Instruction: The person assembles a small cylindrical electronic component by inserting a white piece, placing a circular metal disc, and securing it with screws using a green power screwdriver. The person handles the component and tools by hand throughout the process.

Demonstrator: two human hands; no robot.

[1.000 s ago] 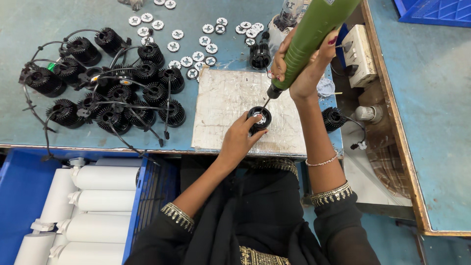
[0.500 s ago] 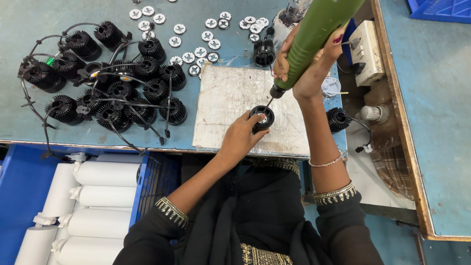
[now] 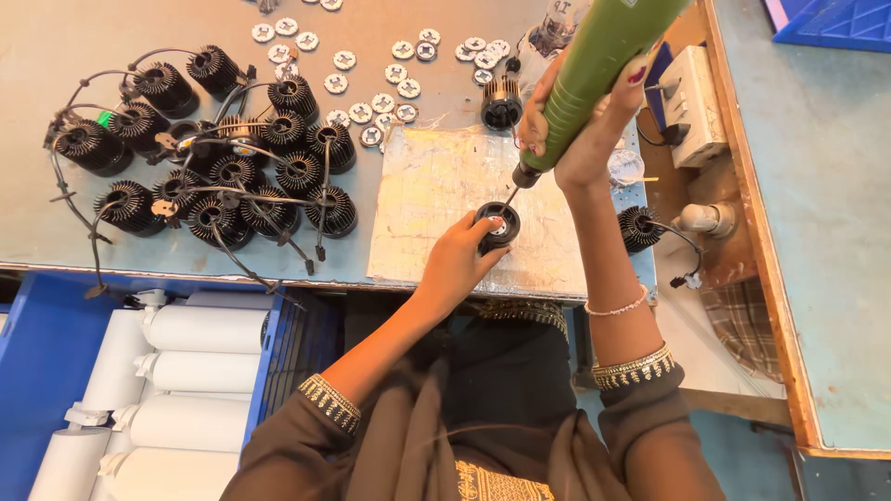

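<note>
My right hand (image 3: 577, 130) grips a green electric screwdriver (image 3: 599, 67), tilted, with its bit tip down in a small black finned lamp housing (image 3: 497, 225). My left hand (image 3: 455, 264) holds that housing steady from the near side on a worn pale work mat (image 3: 436, 199). The housing stands upright with a light disc in its top.
A pile of wired black finned housings (image 3: 213, 167) lies left on the grey table (image 3: 111, 37). Small white round discs (image 3: 371, 88) are scattered at the back. One more housing (image 3: 639, 227) sits right of the mat. A blue crate (image 3: 42, 362) with white tubes (image 3: 209, 329) stands below.
The view has shifted slightly. Both hands stay on the housing and the screwdriver, its bit still in the housing.
</note>
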